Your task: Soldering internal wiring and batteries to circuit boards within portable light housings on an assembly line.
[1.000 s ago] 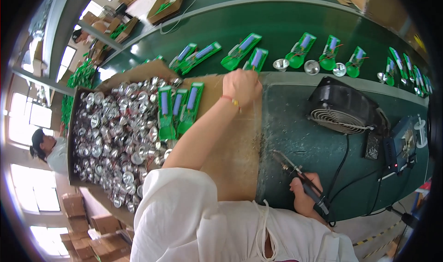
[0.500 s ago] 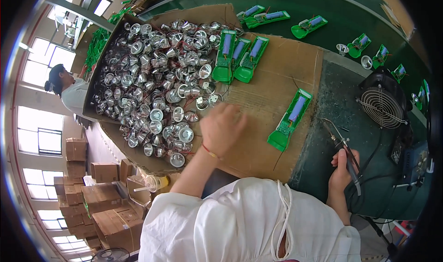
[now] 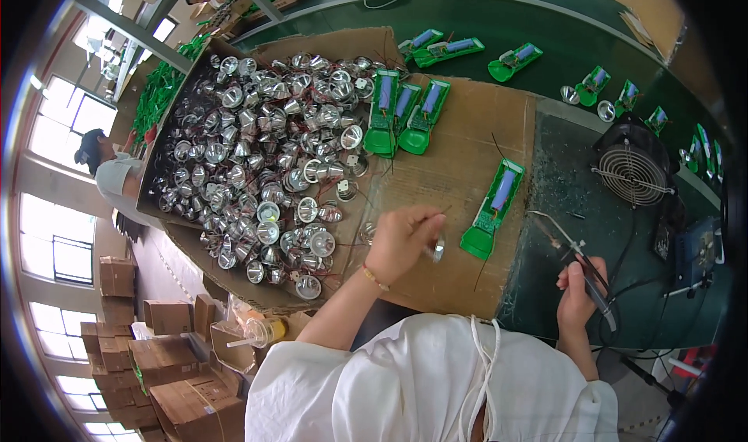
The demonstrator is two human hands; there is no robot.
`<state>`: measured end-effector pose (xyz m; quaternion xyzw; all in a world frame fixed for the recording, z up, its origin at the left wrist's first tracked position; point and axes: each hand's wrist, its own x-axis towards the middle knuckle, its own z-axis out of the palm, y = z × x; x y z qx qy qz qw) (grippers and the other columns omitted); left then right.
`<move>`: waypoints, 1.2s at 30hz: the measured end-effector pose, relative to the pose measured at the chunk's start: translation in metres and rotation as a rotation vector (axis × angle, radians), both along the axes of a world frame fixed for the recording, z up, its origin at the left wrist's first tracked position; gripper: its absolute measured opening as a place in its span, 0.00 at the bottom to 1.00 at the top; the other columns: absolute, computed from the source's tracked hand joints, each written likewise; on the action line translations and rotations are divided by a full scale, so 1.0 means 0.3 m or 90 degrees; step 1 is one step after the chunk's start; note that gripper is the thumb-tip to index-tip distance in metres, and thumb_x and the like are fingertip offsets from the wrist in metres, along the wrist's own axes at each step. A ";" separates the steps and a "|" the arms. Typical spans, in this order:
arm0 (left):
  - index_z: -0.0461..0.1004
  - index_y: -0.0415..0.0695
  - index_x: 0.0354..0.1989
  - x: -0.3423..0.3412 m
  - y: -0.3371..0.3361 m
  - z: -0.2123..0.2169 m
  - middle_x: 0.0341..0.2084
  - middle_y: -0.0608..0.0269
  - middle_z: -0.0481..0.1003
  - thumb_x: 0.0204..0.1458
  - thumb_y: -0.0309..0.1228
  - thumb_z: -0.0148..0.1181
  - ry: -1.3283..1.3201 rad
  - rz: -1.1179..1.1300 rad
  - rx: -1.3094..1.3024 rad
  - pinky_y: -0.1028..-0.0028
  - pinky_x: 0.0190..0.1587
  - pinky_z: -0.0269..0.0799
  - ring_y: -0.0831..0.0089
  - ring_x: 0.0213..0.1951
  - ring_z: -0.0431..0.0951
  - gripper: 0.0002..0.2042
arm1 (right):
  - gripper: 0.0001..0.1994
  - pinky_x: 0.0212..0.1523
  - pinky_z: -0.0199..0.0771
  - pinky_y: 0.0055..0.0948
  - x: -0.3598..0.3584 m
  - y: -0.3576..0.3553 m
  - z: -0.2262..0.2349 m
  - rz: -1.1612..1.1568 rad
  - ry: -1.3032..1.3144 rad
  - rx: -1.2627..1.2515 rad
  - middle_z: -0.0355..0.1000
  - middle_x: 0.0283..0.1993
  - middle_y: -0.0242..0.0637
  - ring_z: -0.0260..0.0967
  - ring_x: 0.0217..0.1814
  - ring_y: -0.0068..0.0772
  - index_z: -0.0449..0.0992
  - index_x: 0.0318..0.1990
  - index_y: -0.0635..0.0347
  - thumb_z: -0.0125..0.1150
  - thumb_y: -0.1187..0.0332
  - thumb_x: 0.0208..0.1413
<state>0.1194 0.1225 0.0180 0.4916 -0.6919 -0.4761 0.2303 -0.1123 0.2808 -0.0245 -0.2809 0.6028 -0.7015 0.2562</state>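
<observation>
Bare cardboard [image 3: 460,154] between reflector heap [image 3: 265,162], fan [image 3: 633,173]

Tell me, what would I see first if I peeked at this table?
Probably the big heap of shiny silver reflector cups filling the cardboard box on the left. Near the middle, the left hand holds one small reflector beside a green circuit board on the cardboard sheet. On the right, the right hand holds a soldering iron near a small black fan.
</observation>
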 end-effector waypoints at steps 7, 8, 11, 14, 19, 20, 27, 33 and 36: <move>0.77 0.40 0.25 -0.083 0.032 -0.098 0.19 0.58 0.72 0.47 0.29 0.58 -0.020 -0.064 -0.121 0.71 0.26 0.66 0.67 0.23 0.72 0.06 | 0.07 0.24 0.69 0.19 0.087 -0.015 -0.008 0.156 0.174 0.069 0.68 0.24 0.36 0.67 0.22 0.21 0.68 0.33 0.67 0.59 0.75 0.48; 0.77 0.41 0.24 -0.090 0.024 -0.107 0.20 0.58 0.71 0.46 0.30 0.59 -0.008 -0.064 -0.140 0.69 0.27 0.66 0.64 0.24 0.72 0.06 | 0.08 0.24 0.69 0.19 0.096 -0.020 -0.008 0.148 0.162 0.071 0.68 0.25 0.37 0.67 0.22 0.21 0.68 0.33 0.67 0.59 0.74 0.49; 0.77 0.41 0.22 -0.113 0.013 -0.105 0.22 0.57 0.70 0.45 0.30 0.60 -0.036 -0.081 -0.156 0.68 0.26 0.66 0.63 0.25 0.72 0.07 | 0.08 0.23 0.69 0.18 0.109 -0.037 -0.014 0.138 0.154 0.084 0.68 0.25 0.36 0.67 0.23 0.20 0.68 0.34 0.67 0.59 0.74 0.49; 0.76 0.40 0.21 -0.127 0.011 -0.118 0.23 0.57 0.71 0.44 0.31 0.60 -0.070 -0.068 -0.156 0.67 0.27 0.66 0.62 0.25 0.73 0.07 | 0.08 0.24 0.65 0.18 0.133 -0.052 -0.002 0.089 0.085 0.081 0.70 0.21 0.31 0.65 0.21 0.16 0.69 0.30 0.65 0.62 0.72 0.47; 0.76 0.40 0.20 -0.127 0.011 -0.120 0.23 0.58 0.71 0.44 0.31 0.60 -0.082 -0.078 -0.176 0.67 0.27 0.67 0.61 0.25 0.73 0.07 | 0.07 0.24 0.65 0.17 0.133 -0.061 -0.003 0.109 0.083 0.098 0.70 0.21 0.31 0.65 0.22 0.15 0.69 0.30 0.65 0.62 0.72 0.48; 0.76 0.40 0.20 -0.127 0.010 -0.124 0.23 0.58 0.71 0.44 0.31 0.60 -0.080 -0.075 -0.176 0.66 0.26 0.67 0.61 0.25 0.73 0.07 | 0.07 0.24 0.65 0.17 0.131 -0.061 -0.005 0.108 0.082 0.099 0.70 0.21 0.31 0.65 0.22 0.15 0.69 0.30 0.65 0.62 0.72 0.48; 0.75 0.40 0.19 -0.130 0.003 -0.127 0.23 0.57 0.71 0.43 0.30 0.60 -0.049 -0.074 -0.159 0.67 0.26 0.66 0.60 0.24 0.73 0.07 | 0.07 0.24 0.65 0.16 0.131 -0.078 0.013 0.119 0.047 0.104 0.71 0.21 0.32 0.66 0.21 0.15 0.69 0.29 0.64 0.61 0.72 0.49; 0.75 0.40 0.19 -0.130 -0.004 -0.126 0.23 0.58 0.71 0.43 0.30 0.59 -0.067 -0.072 -0.143 0.67 0.26 0.66 0.61 0.25 0.73 0.07 | 0.07 0.23 0.67 0.18 0.122 -0.063 0.029 0.095 0.050 0.059 0.69 0.22 0.36 0.65 0.21 0.19 0.67 0.35 0.66 0.57 0.72 0.52; 0.75 0.40 0.19 -0.126 -0.002 -0.121 0.23 0.58 0.72 0.43 0.30 0.59 -0.065 -0.069 -0.143 0.67 0.26 0.67 0.60 0.24 0.73 0.07 | 0.07 0.23 0.67 0.17 0.118 -0.049 0.035 0.094 0.046 0.070 0.69 0.22 0.36 0.65 0.21 0.19 0.67 0.35 0.66 0.57 0.72 0.52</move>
